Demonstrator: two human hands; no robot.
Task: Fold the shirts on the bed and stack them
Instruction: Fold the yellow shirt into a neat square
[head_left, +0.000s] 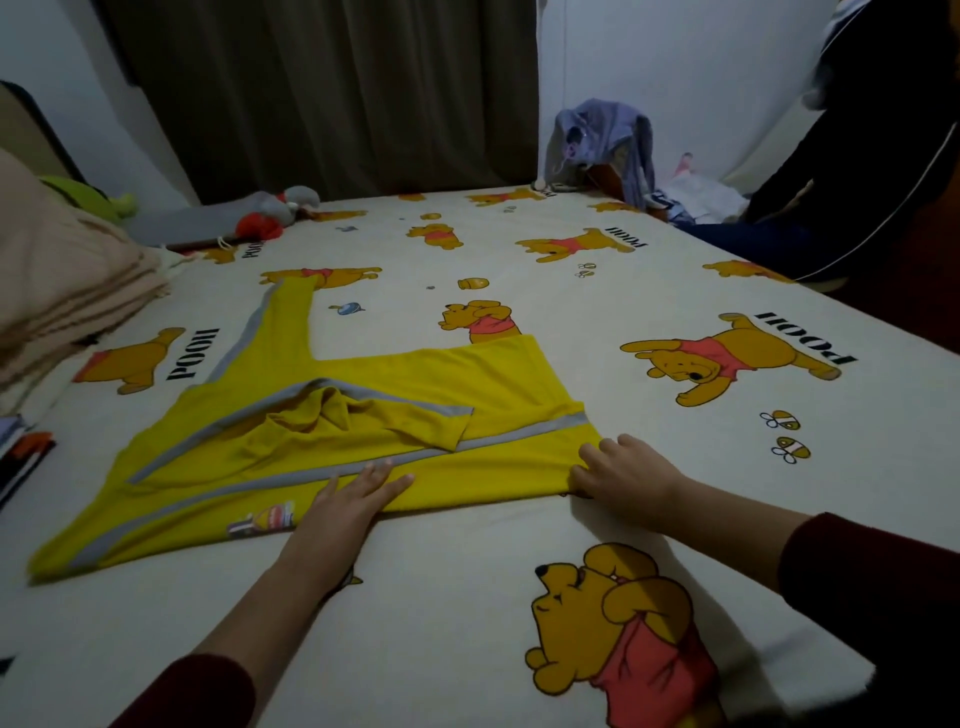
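Observation:
A yellow long-sleeved shirt (291, 447) with grey stripes lies spread on the bed (467, 597), which has a cream sheet printed with cartoon bears. One sleeve is folded across the body; the other stretches away toward the far left. My left hand (348, 504) lies flat with straight fingers on the shirt's near edge. My right hand (623, 473) grips the shirt's right corner near the hem, fingers curled over the fabric.
A beige folded blanket stack (62, 280) sits at the left edge. A grey and red soft toy (265, 213) lies at the far side. Grey clothes (608, 140) hang at the back right. Another person in dark clothing (852, 171) sits on the bed's far right corner.

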